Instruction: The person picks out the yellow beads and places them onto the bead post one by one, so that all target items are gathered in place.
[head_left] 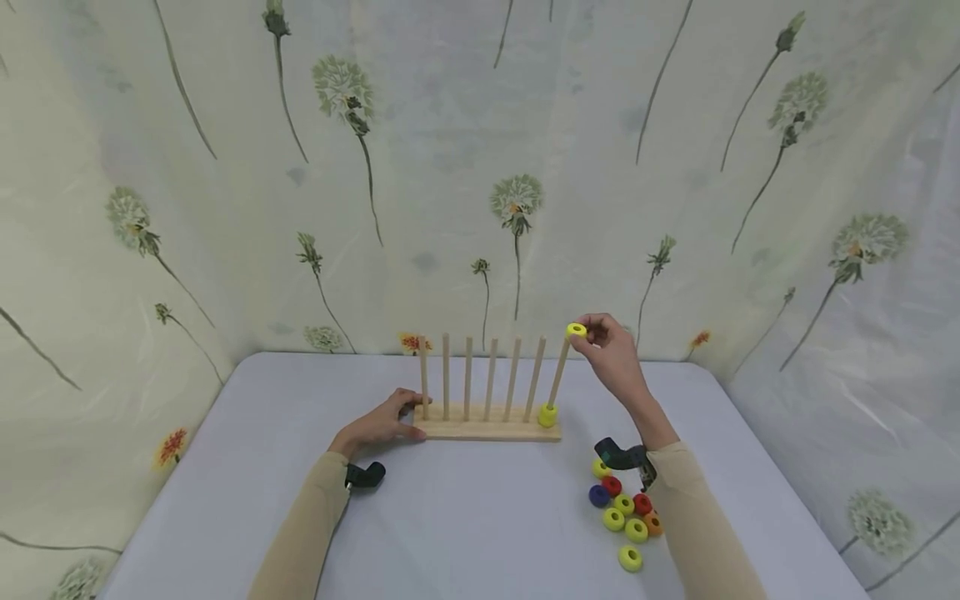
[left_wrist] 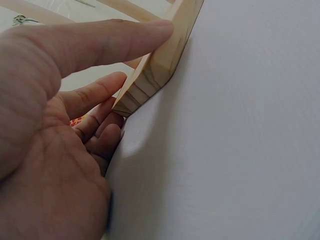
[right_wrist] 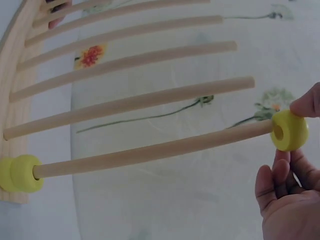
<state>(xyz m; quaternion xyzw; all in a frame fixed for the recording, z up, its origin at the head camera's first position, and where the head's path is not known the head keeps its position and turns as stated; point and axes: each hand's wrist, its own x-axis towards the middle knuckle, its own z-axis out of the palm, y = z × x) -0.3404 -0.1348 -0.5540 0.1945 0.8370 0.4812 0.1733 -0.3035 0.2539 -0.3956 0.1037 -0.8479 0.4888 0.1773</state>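
Note:
A wooden rack (head_left: 491, 431) with several upright pegs stands on the table. My left hand (head_left: 386, 419) grips its left end, thumb (left_wrist: 145, 40) on the front of the base and fingers curled behind it. Two yellow rings (right_wrist: 22, 173) are stacked at the bottom of the rightmost peg (right_wrist: 155, 150). Between thumb and fingertips my right hand (head_left: 617, 357) pinches another yellow ring (right_wrist: 291, 131), right at that peg's top end. In the right wrist view this ring's hole shows beside the peg tip. The other pegs (head_left: 468, 379) carry no rings.
Loose rings lie on the table near the right forearm: several yellow ones (head_left: 631, 558), a blue one (head_left: 599, 496), red ones (head_left: 612, 486) and an orange one (head_left: 654, 523). A flower-printed curtain (head_left: 450, 167) hangs behind the white table (head_left: 480, 517).

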